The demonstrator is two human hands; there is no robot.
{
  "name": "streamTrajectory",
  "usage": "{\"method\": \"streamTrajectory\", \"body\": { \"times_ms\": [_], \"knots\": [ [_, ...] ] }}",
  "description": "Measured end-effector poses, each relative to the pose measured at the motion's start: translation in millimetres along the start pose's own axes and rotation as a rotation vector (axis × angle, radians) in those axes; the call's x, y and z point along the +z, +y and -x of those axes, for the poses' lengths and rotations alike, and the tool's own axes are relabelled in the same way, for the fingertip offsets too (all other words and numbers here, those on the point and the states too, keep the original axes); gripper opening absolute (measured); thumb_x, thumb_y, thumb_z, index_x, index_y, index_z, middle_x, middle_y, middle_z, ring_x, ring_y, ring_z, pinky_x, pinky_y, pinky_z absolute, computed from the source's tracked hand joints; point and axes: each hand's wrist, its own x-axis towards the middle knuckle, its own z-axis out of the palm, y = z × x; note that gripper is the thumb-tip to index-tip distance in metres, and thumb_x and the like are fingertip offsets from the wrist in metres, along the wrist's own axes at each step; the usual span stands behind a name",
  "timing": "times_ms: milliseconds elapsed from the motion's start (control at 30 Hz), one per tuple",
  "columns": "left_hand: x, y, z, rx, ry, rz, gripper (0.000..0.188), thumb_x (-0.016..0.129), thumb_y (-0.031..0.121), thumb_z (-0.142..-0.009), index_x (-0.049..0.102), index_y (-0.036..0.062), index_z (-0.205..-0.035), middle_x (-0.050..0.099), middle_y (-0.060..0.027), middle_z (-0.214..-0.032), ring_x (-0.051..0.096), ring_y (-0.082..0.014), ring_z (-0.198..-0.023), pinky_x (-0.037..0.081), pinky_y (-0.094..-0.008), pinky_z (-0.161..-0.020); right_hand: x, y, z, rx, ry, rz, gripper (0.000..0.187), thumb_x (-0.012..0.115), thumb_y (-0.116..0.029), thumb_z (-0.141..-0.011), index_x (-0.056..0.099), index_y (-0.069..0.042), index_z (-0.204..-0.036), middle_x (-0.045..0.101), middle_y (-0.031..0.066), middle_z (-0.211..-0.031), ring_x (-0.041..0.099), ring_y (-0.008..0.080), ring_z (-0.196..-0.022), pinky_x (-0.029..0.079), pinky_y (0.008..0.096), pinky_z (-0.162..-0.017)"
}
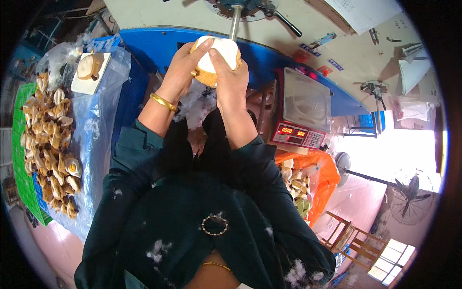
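Dark green shirt (183, 207) closest; beyond it, my left hand (184, 65) and right hand (232, 79) clamped on a tan-and-white plush piece (227, 47) by the metal tube (235, 24). Should handle light, soft, squashy; best gripped at its sides.

Wearing a dark green top (187, 202), loose in the long sleeves (127, 166), and just look, speckled with white fluff (158, 250) toward the near side! Flashing a smooth gold bangle (163, 102) on the left wrist, plus a gold ring on the left hand (184, 66). Sporting a round, beaded ornament (214, 225) on the chest, a thin gold necklace (216, 264) nearer still and, farther off, dark trousers (219, 127).
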Motion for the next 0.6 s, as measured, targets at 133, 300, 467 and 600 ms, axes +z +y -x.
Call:
{"method": "streamTrajectory", "body": {
  "times_ms": [133,300,467,600],
  "knots": [
    [-8,4,3,0.026,0.001,-0.108,0.062,0.069,0.041,-0.089,0.053,-0.0103,-0.12,0.063,-0.014,-0.106,0.063,-0.0152,-0.096,0.052,-0.0258,-0.079,9,-3,11,-0.037,0.021,-0.028,0.033,0.073,-0.016,-0.086,0.061,0.005,-0.109,0.067,0.0104,-0.101,0.065,0.0143,-0.086,0.052,0.0271,-0.074],
    [-6,0,11,0.067,-0.012,-0.164,0.062,0.067,0.044,-0.09,0.054,-0.007,-0.121,0.063,-0.0124,-0.105,0.062,-0.0148,-0.094,0.052,-0.0252,-0.077,3,-9,21,0.002,0.009,-0.07,0.032,0.072,-0.013,-0.085,0.061,0.005,-0.11,0.067,0.0088,-0.101,0.064,0.0132,-0.085,0.052,0.0262,-0.074],
    [-7,-4,58,-0.008,-0.004,-0.302,0.046,0.055,0.038,-0.098,0.056,-0.0014,-0.123,0.063,-0.0081,-0.11,0.062,-0.0155,-0.094,0.052,-0.0282,-0.08,-54,-19,28,0.087,-0.197,0.118,0.037,0.073,-0.012,-0.082,0.061,0.003,-0.114,0.067,0.0085,-0.104,0.064,0.0139,-0.089,0.052,0.0277,-0.08],
    [-42,-19,81,-0.211,0.031,-0.271,0.04,0.05,0.039,-0.1,0.06,0.0024,-0.114,0.066,-0.0062,-0.098,0.062,-0.0132,-0.084,0.05,-0.0262,-0.072,-189,-16,-14,0.222,0.089,0.398,0.04,0.073,-0.026,-0.083,0.066,0.001,-0.11,0.069,0.0091,-0.096,0.067,0.0172,-0.081,0.055,0.0298,-0.07]
  ]
}}
